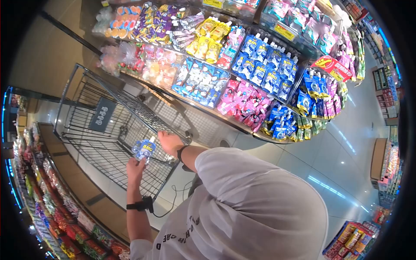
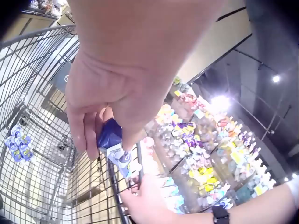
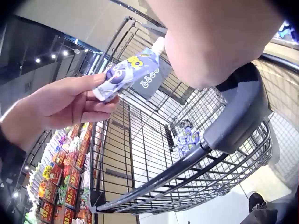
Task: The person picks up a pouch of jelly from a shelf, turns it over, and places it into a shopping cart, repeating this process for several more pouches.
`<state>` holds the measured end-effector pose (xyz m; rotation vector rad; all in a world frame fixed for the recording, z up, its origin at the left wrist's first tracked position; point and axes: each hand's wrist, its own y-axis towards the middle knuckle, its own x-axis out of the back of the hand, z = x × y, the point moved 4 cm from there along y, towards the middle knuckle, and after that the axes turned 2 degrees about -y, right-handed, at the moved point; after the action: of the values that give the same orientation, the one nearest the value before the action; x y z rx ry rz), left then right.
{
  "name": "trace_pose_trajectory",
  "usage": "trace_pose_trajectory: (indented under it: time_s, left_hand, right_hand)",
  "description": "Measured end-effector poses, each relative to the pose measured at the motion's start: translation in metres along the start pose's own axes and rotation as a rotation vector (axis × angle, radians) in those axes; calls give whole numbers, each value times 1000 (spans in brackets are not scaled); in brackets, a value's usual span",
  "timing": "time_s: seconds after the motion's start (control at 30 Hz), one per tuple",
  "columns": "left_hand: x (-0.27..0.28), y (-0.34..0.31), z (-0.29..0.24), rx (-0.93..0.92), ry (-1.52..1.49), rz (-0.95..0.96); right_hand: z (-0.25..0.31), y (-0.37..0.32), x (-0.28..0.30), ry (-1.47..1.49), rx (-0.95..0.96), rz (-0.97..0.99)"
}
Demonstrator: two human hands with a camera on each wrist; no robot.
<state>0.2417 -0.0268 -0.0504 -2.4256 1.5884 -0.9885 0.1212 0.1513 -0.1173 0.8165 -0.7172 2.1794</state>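
Pinching the blue pouch by its bottom end, your left hand's fingers hold it over the wire cart, the spout slanting upward. Squeeze lightly, since the soft pack would likely bulge, and mind your right hand, near the spout; I cannot tell whether its fingers grip anything. Similar pouches lie in the cart, so a steady wrist seems best.

A wire cart stands on the tiled floor, with a few blue-and-white packs lying on its mesh bottom. The tiered shelf beside it carries pouches in separate compartments: yellow pouches and blue pouches above, pink pouches along the lower front.
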Motion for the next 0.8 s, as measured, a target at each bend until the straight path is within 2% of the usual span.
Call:
trace_pose_trajectory:
  time_s: [0.07, 0.17, 0.23, 0.27, 0.3, 0.37, 0.4, 0.43, 0.47, 0.5, 0.53, 0.6, 0.63, 0.7, 0.73, 0.77, 0.8]
  left_hand:
    - [2, -24, -13, -13, -7, -49]
    - [-6, -58, -31, -13, -97, 1]
    - [-17, -79, -44, -42, -255, -62]
    - [-23, -85, -48, -41, -242, -39]
    - [-29, -89, -52, -43, -238, -39]
    - [-52, -94, -68, -65, -395, 10]
    - [-65, -98, -78, -87, -432, 5]
    - [-80, -100, -94, -91, -428, 9]
    - [-95, -102, -109, -106, -443, 62]
    - [-108, -102, -120, -121, -458, 115]
    - [-120, -93, -125, -127, -456, 121]
    - [-150, -80, -135, -248, -58, 281]
    - [-167, -79, -144, -318, -17, 264]
    - [-205, -91, -179, -419, 146, 244]
    - [-224, -95, -188, -420, 94, 310]
    - [-239, -99, -200, -524, 201, 313]
    - [-244, -98, -198, -511, 119, 366]
  right_hand:
    - [1, -2, 5, 44, 10, -12]
    - [-19, -5, -2, 108, -14, 35]
    - [-26, -23, 22, 216, 74, -88]
    - [-28, -39, 41, 340, 62, -239]
    - [-31, -51, 56, 344, 62, -242]
    - [-43, -70, 77, 518, 52, -90]
    - [-51, -82, 82, 591, 78, -90]
    - [-52, -101, 103, 593, 77, -97]
    - [-44, -127, 132, 619, 63, -14]
    - [-41, -144, 146, 645, 48, 68]
    - [-48, -148, 139, 645, 47, 60]
    - [-59, -160, 131, 868, 136, -195]
    - [-65, -166, 131, 869, 134, -200]
    - [-72, -188, 158, 887, -23, -462]
    - [-72, -199, 179, 962, -95, -480]
    - [-80, -202, 186, 960, -95, -482]
    - [-90, -208, 196, 899, -118, -623]
